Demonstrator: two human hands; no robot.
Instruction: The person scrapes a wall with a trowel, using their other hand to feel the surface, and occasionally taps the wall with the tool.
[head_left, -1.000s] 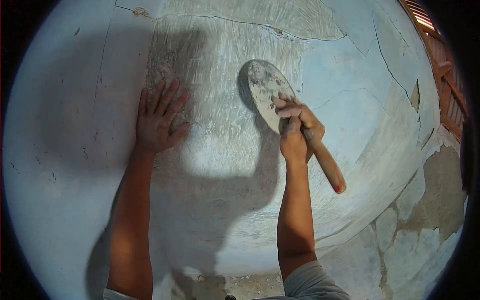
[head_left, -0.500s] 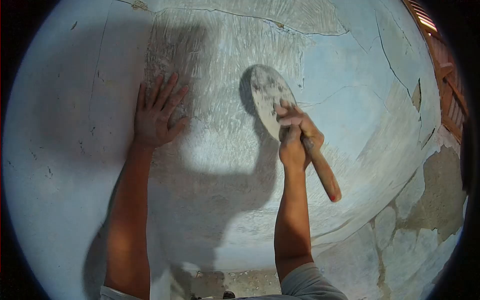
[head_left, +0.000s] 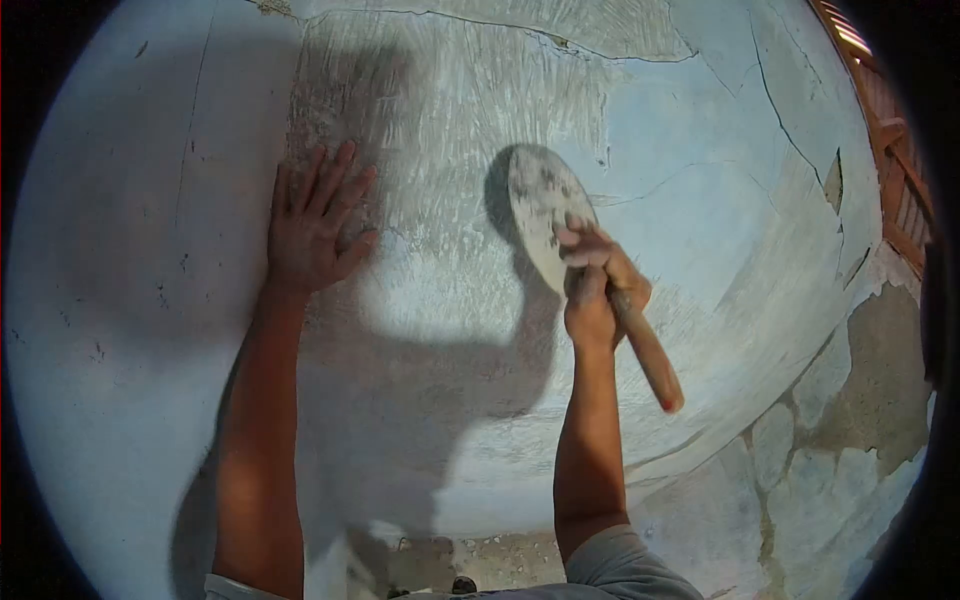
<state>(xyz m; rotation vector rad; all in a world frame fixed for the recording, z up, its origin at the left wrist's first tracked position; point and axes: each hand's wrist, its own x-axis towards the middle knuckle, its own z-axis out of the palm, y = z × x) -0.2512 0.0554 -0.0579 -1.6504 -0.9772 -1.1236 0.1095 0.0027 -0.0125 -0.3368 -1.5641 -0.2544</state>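
On this cracked wall, our left hand spreads wide; our right hand grips a trowel, whose edge could gouge the wall if we press hard.

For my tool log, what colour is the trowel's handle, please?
Brown, with red at the end; the trowel's handle shows best in the head view.

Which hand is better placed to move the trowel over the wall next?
Probably the right hand: it grips the trowel, while the left hand lies spread against the wall, holding no tool.
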